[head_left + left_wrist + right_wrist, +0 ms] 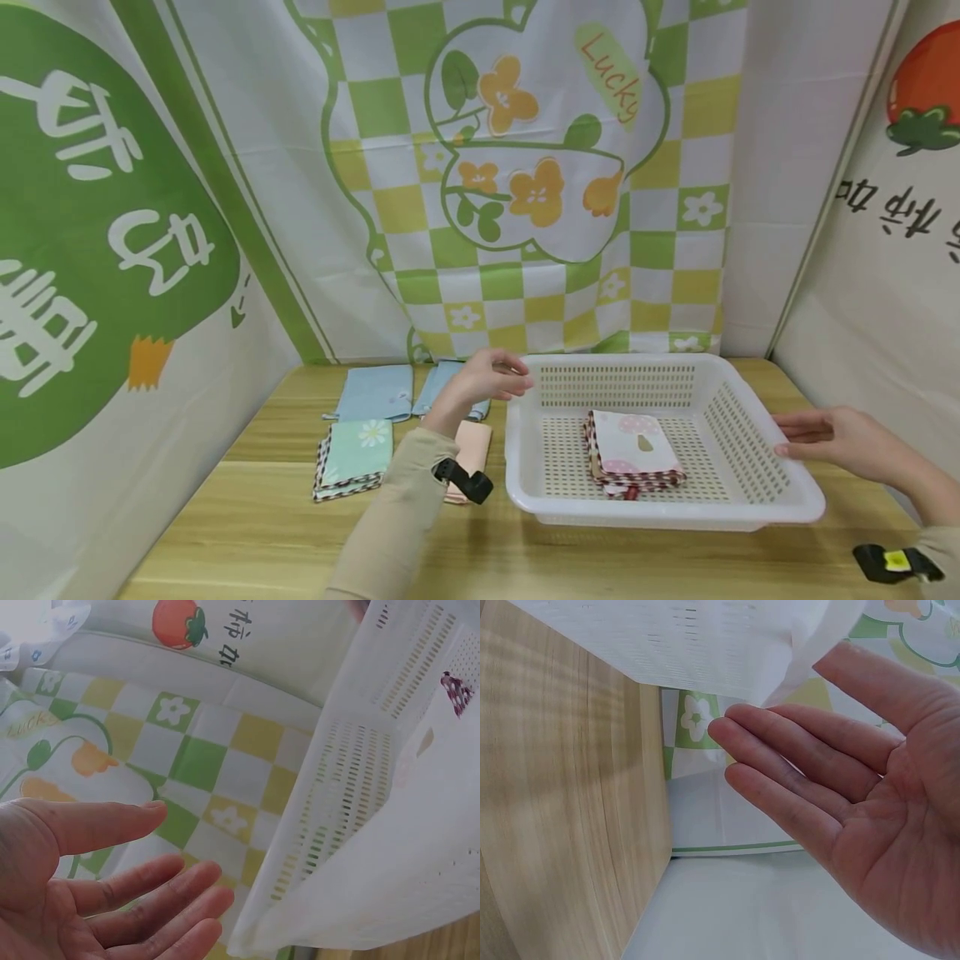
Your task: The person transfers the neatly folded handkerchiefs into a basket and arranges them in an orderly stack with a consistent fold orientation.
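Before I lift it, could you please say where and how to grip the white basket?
The white basket is probably best held by its rim at both ends, one hand from each side: it flares out at the top, and the left hand and right hand flank it.

Basket (660,513): white
Basket cloth (637,446): white, pink print, checked edge
Surface (270,542): tan woodgrain
Curtain (543,287): green, yellow, white checks

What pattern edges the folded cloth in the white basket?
The folded cloth has dark red-and-white checked edging, clearest in the head view.
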The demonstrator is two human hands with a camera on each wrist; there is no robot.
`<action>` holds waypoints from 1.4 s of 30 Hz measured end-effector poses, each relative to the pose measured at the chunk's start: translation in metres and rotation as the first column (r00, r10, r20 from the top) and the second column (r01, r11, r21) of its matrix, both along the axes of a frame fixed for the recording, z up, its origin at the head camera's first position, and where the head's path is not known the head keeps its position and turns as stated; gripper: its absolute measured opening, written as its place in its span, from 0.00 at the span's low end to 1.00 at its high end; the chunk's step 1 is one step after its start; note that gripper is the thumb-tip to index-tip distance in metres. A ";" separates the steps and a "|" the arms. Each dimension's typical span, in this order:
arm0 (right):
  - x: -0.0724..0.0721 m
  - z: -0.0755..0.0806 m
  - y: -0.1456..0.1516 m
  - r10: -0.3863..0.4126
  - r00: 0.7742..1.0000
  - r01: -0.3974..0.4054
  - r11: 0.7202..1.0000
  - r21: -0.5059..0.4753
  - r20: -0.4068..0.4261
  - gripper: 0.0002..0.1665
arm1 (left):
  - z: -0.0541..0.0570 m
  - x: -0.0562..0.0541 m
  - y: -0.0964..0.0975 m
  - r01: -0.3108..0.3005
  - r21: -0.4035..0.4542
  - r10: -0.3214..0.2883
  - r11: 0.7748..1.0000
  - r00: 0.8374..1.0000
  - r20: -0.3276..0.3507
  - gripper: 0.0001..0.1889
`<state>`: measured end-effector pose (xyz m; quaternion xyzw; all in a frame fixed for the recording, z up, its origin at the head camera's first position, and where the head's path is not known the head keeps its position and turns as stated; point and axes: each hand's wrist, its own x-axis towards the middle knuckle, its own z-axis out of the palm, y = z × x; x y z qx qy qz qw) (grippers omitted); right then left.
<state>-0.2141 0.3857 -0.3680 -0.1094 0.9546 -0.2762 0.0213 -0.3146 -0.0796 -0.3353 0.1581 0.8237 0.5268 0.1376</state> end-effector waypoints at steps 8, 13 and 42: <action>0.000 -0.001 0.000 -0.004 1.000 0.004 1.000 0.002 -0.006 0.36 | -0.002 0.000 -0.011 -0.027 -0.001 0.027 1.000 1.000 -0.009 0.20; 0.000 -0.001 0.000 -0.004 1.000 0.004 1.000 0.009 -0.004 0.36 | -0.003 0.000 -0.019 -0.037 0.007 0.037 0.999 0.999 -0.015 0.19; -0.001 -0.003 0.001 -0.005 1.000 0.006 1.000 0.012 -0.002 0.36 | -0.022 0.006 -0.058 -0.148 -0.018 0.149 0.989 0.989 0.017 0.15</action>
